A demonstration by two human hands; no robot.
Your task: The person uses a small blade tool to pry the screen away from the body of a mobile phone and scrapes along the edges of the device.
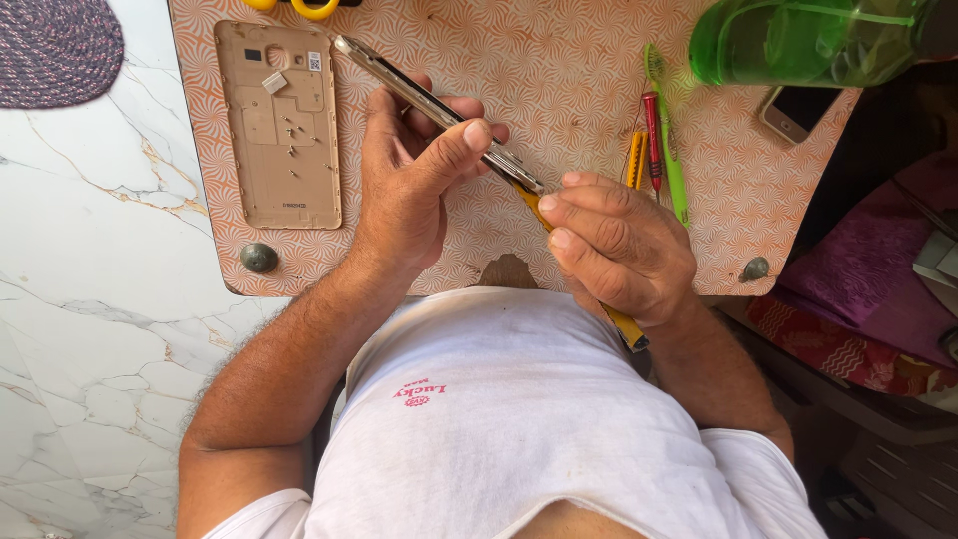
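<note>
We gripped the phone edge-up in our left hand over the table; right hand pinched a yellow tool at its seam. Pry shallow, keep thumb bracing.

On the board, near its left edge: a phone back cover, small screws on it. At the far edge, above the cover: scissor handles. Over the board's middle, held edge-up between left hand and right hand: a phone body, with a utility knife at its near end, running back over the near edge. Right of the hands, side by side: a second knife, a screwdriver, a toothbrush. At the far right corner: a bottle, and a second phone overhanging the right edge. At each near corner: a knob.
</note>
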